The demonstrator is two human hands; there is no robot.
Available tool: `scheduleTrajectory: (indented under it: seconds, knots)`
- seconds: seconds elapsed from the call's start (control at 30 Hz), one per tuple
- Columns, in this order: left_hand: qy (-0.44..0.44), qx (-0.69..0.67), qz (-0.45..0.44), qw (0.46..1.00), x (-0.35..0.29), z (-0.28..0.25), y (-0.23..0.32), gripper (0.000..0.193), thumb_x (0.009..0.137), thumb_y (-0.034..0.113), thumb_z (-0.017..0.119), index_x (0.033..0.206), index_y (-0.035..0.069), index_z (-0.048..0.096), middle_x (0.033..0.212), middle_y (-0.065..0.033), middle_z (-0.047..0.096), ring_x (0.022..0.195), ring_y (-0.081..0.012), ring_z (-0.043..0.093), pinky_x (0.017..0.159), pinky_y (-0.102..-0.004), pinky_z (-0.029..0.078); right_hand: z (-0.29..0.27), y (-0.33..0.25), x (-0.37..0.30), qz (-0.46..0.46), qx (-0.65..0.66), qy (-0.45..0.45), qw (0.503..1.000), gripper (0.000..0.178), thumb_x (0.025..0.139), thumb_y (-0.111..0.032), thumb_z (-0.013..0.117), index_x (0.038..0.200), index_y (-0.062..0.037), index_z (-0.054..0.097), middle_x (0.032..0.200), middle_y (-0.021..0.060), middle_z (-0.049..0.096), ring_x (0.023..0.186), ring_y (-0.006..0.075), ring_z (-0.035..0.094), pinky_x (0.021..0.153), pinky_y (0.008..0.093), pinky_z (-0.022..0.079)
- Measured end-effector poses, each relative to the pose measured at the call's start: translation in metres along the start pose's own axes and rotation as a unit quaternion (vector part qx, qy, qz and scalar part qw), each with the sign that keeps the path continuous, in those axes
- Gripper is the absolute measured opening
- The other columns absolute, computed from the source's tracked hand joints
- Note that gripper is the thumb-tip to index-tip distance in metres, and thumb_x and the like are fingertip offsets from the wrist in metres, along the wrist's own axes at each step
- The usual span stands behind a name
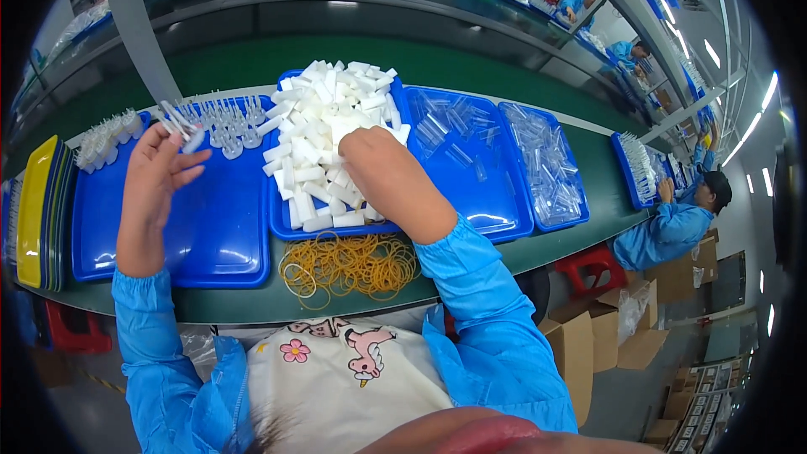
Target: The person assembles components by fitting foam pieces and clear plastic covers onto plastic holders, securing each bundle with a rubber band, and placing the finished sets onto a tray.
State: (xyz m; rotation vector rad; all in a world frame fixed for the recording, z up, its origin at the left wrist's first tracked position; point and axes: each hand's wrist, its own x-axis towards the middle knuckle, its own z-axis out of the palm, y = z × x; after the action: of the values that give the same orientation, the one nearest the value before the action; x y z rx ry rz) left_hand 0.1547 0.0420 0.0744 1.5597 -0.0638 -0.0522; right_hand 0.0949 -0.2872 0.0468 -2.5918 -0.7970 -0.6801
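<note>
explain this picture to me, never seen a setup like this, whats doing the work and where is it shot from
There is no machine here: a person works with a bare left hand and right hand. This single picture comes from a wide fisheye camera worn on the head, looking down, so straight edges bend.

On the green work surface are blue plastic trays with small white block-shaped pieces, clear plastic tube-like pieces and clear stemmed plastic pieces. Nearer the body lie amber rubber bands.

The left hand's grip has slim pale plastic pieces. The right hand is down among the white pieces; its fingertips are hidden, so whether it holds one is unclear.
</note>
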Motion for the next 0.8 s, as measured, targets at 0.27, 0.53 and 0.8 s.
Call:
scheduleTrajectory:
  seconds: [0.27,0.53,0.8]
  knots:
    - [-0.203,-0.153,-0.075,0.964,-0.029,0.053,-0.026,0.021,0.09,0.007,0.062,0.111,0.004,0.058,0.12,-0.0105,0.061,0.093,-0.0157,0.065,0.065,-0.0223,0.053,-0.009,-0.018,0.005,0.157,0.271,0.08,0.946,0.034,0.085,-0.004,0.067,0.118,-0.0064,0.06,0.096,0.0086,0.062,0.079,0.0167,0.062,0.067,0.0258,0.053]
    - [-0.225,-0.134,-0.04,0.964,-0.031,0.063,-0.029,0.053,0.093,0.009,0.057,0.144,0.006,0.041,0.131,-0.0056,0.054,0.119,-0.0143,0.053,0.098,-0.0281,0.046,0.003,-0.017,0.001,0.175,0.371,0.154,0.899,0.016,0.081,0.003,0.071,0.095,0.0001,0.063,0.097,0.0106,0.066,0.082,0.0134,0.063,0.066,0.0231,0.05]
    - [-0.194,-0.095,0.008,0.976,-0.028,0.058,-0.039,0.042,0.087,0.001,0.063,0.126,-0.001,0.051,0.12,-0.0142,0.062,0.106,-0.0186,0.063,0.091,-0.0309,0.054,0.001,-0.026,0.001,0.226,0.468,0.144,0.842,0.02,0.084,0.008,0.065,0.1,0.0026,0.055,0.103,0.019,0.065,0.086,0.019,0.068,0.07,0.0263,0.056]
